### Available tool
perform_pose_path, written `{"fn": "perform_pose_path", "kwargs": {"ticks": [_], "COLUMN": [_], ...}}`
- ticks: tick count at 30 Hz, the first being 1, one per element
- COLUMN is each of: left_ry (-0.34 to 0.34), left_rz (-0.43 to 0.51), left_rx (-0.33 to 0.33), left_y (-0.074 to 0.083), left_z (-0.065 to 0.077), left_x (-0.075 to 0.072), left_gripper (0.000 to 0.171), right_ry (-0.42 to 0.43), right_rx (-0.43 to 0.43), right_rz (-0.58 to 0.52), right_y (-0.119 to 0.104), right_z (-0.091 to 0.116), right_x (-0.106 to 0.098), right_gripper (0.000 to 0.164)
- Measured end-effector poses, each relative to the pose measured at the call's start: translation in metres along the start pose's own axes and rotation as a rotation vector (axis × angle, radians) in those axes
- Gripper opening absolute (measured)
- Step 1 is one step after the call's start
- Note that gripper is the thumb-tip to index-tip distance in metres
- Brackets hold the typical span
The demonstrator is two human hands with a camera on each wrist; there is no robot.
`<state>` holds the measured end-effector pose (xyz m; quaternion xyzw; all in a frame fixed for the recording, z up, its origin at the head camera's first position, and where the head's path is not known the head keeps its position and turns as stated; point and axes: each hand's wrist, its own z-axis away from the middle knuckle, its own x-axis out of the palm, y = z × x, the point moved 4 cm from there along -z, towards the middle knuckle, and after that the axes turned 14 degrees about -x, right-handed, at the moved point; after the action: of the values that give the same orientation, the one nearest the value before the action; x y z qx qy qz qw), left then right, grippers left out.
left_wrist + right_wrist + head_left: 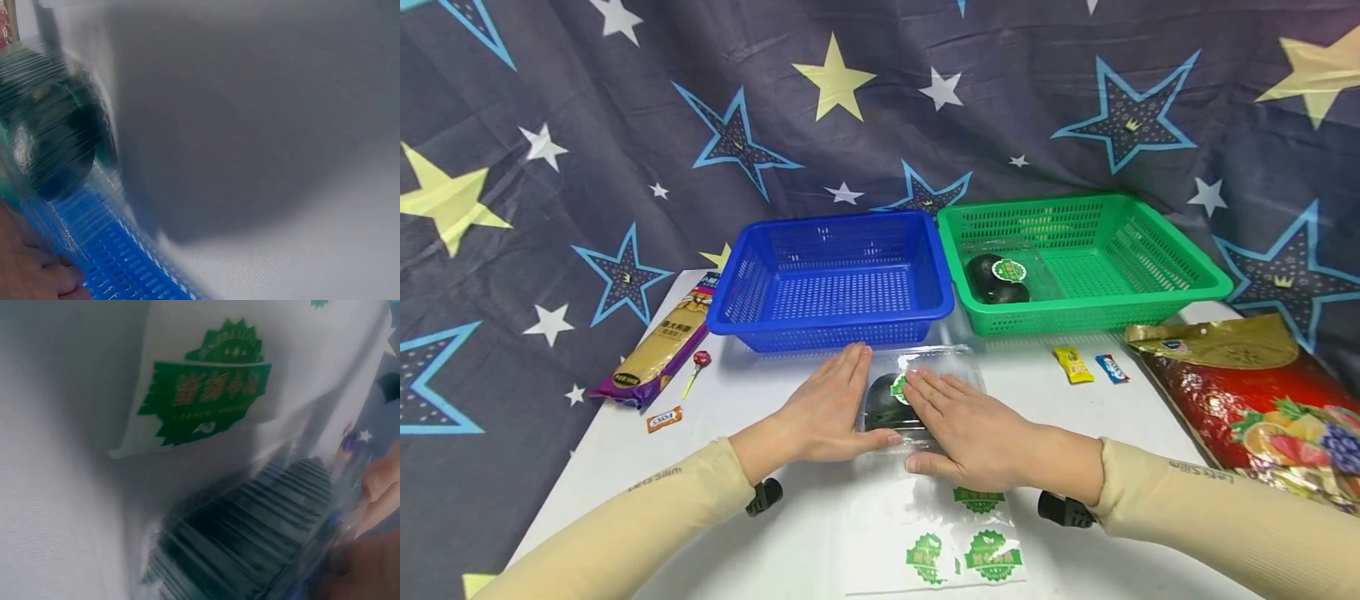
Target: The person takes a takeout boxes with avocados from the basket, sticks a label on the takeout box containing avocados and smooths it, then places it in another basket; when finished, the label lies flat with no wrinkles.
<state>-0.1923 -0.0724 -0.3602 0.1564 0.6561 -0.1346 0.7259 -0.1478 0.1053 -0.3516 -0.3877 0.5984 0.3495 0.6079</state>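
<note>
A clear plastic box [951,357] lies on the white table in front of me, with a dark, glossy, rounded item [883,408] inside. On its lid is a round green-and-white sticker [897,388], partly covered by my right hand [973,429], whose straight fingers press on the lid. Along the box's left side, my left hand [831,408] rests with its fingers extended. Its thumb reaches across the near edge. In the right wrist view, the ridged box [244,531] shows the dark item through its side. A sheet of green stickers [880,550] lies just nearer to me.
Behind the box stand a blue basket [842,333] and a green basket [1090,315] holding a similar box [1041,275]. At left are a purple-gold packet [662,342], a lollipop [702,358] and an orange candy [664,419]. Rightward lie yellow [1072,365] and blue [1112,368] candies and a red bag [1247,392].
</note>
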Motion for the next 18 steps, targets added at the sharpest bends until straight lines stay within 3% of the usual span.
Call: {"fn": "perform_pose_path", "kwargs": {"ticks": [6, 18], "left_ry": [-0.017, -0.022], "left_rz": [0.003, 0.009], "left_rx": [0.005, -0.005], "left_y": [-0.001, 0.001], "left_z": [0.002, 0.002], "left_x": [0.0, -0.002], "left_gripper": [0.114, 0.113], "right_ry": [0.0, 0.063], "right_rx": [-0.091, -0.156], "right_rz": [-0.052, 0.09], "right_y": [0.001, 0.012], "right_z": [-0.005, 0.016], "right_x": [0.003, -0.001], "right_gripper": [0.079, 0.074]}}
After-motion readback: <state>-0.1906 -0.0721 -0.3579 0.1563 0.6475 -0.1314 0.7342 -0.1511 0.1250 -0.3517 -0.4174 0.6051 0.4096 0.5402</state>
